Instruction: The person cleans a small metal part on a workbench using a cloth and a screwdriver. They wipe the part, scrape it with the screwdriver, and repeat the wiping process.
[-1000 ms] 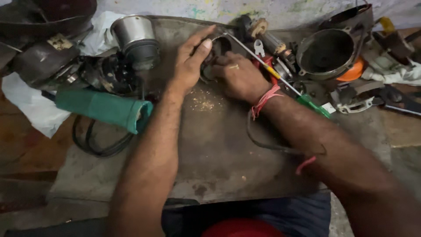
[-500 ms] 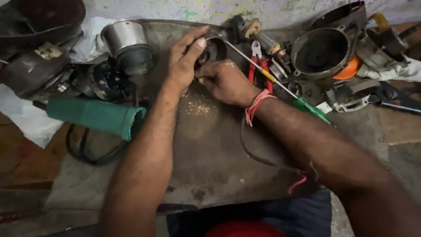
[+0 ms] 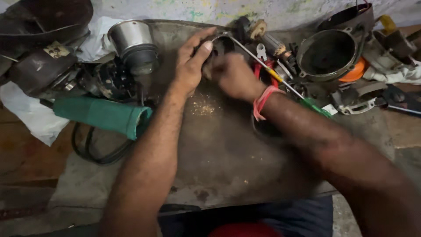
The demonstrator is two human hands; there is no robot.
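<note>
Both hands grip a small dark part.
Left hand [image 3: 190, 66] and right hand [image 3: 232, 77] clasp the dark part [image 3: 221, 46]; empty round metal housing [image 3: 326, 55] lies right of them.

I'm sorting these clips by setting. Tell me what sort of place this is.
Probably a small power-tool or motor repair workshop. A worn, grimy bench is crowded with a green grinder body, a round metal housing and pliers, while both hands work on a small part.
</note>
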